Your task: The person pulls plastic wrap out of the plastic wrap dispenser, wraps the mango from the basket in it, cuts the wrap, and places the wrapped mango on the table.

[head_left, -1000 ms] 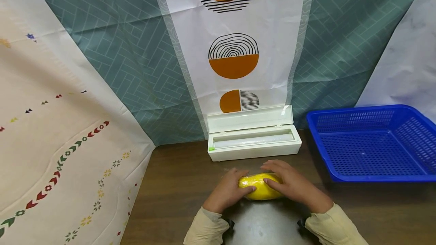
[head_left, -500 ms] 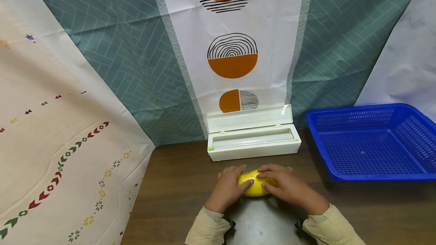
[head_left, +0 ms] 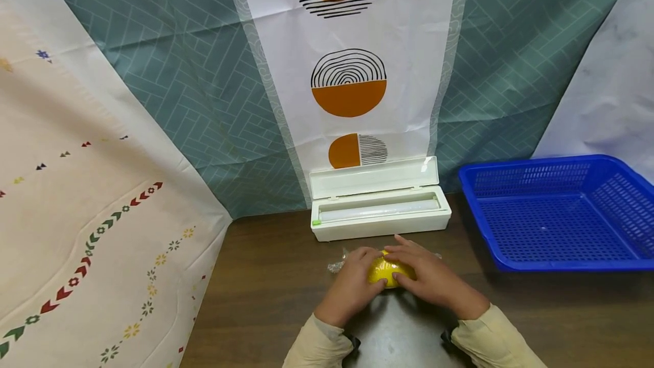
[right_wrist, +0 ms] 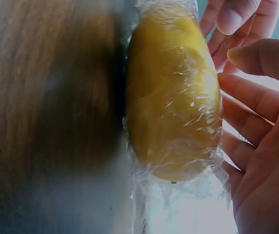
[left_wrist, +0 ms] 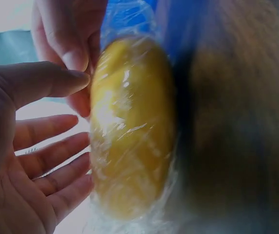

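Note:
A yellow oval fruit lies on the table, wrapped in clear cling film; its exact kind cannot be told. Loose crumpled film sticks out past its left end. My left hand lies over the left part of the fruit, fingers fairly straight against the wrapped surface in the left wrist view. Over the right part is my right hand, its fingers extended and touching the film in the right wrist view. Both hands cover the fruit's ends in the head view, with the thumbs on its near side.
Behind the hands stands a long white cling film box, lid up, a film roll inside. A blue plastic basket sits at the right. Patterned cloths hang behind and to the left of the brown table.
My hands have come closer together over the fruit, the left one shifting right. The fruit has moved slightly away from me. Film at its left end now shows.

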